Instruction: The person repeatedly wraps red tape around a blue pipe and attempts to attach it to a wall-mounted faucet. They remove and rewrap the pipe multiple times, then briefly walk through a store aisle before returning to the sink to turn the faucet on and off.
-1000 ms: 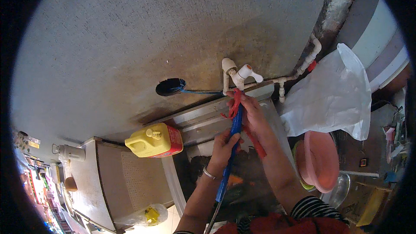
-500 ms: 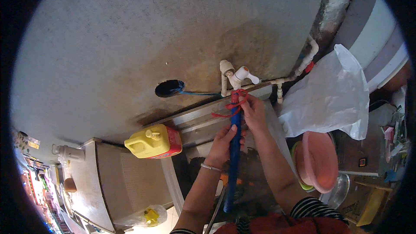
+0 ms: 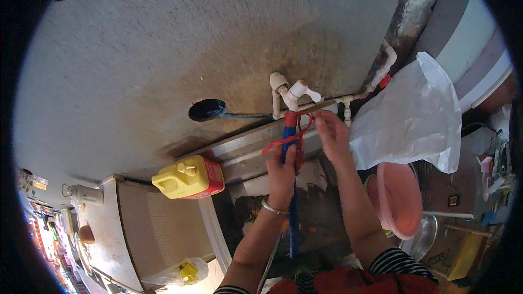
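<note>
A white plastic tap [image 3: 297, 92] on the wall has a blue hose [image 3: 293, 223] hanging below its spout. Red material [image 3: 291, 118] covers the hose's top end. A loose red cord [image 3: 280, 142] crosses the hose and loops to its right. My left hand [image 3: 281, 177], with a bracelet at the wrist, is wrapped round the hose below the tap. Just right of the tap, my right hand [image 3: 332, 135] pinches the loop of the red cord between thumb and fingers, clear of the hose. The hose's lower end hangs over a dark sink [image 3: 321, 228].
On the sink's left edge stands a yellow jug [image 3: 188, 177] with a red label. To the right are a white plastic bag [image 3: 411, 117], a pink basin [image 3: 400, 201] and a metal bowl [image 3: 426, 238]. A blue line runs out of a wall hole [image 3: 206, 110].
My left hand has slid up the hose toward the tap. My right hand has moved right, away from the hose, drawing the red cord out into a wider loop.
</note>
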`<act>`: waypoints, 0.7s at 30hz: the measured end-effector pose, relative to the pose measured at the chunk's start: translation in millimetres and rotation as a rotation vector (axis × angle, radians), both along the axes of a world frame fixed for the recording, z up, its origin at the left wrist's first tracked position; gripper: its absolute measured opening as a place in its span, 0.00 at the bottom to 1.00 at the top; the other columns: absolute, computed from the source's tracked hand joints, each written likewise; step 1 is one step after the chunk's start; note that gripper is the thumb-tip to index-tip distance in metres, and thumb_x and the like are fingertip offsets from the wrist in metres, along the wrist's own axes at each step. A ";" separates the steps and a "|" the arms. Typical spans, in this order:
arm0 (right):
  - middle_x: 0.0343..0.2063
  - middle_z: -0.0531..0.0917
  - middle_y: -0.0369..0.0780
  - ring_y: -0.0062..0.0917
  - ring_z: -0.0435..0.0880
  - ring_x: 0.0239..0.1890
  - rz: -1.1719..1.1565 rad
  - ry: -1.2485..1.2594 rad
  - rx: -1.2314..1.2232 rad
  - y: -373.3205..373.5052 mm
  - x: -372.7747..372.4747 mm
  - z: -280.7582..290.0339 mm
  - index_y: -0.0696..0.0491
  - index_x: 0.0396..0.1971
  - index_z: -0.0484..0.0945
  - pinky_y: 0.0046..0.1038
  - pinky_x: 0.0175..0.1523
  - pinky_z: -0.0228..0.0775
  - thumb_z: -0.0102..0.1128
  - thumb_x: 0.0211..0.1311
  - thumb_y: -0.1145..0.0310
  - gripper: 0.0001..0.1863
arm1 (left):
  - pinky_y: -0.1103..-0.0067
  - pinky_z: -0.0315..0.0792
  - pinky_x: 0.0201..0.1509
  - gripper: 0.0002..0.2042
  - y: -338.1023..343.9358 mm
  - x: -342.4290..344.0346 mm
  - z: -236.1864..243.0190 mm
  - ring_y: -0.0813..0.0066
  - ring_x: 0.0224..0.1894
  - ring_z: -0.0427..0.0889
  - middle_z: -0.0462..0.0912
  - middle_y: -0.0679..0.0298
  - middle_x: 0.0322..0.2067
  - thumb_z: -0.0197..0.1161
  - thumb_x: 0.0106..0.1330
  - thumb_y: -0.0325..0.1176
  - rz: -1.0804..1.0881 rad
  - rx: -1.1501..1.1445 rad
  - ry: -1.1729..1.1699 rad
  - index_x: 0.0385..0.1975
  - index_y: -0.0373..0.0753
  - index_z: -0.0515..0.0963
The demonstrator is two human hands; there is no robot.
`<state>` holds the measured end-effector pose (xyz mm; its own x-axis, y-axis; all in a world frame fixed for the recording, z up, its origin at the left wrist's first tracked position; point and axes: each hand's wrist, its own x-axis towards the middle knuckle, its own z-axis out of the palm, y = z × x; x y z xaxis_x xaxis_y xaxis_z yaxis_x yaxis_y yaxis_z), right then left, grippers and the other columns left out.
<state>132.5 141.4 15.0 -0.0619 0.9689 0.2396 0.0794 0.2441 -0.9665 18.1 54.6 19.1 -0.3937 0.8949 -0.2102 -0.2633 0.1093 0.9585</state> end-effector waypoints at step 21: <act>0.28 0.79 0.39 0.21 0.79 0.29 -0.112 -0.137 0.365 -5.0 -41.6 -7.8 0.56 0.37 0.71 0.22 0.35 0.69 0.59 0.53 0.73 0.11 | 0.86 0.62 0.17 0.11 6.0 -13.3 2.2 0.86 0.17 0.68 0.72 0.70 0.19 0.49 0.67 0.37 -0.079 -0.022 -0.060 0.33 0.36 0.72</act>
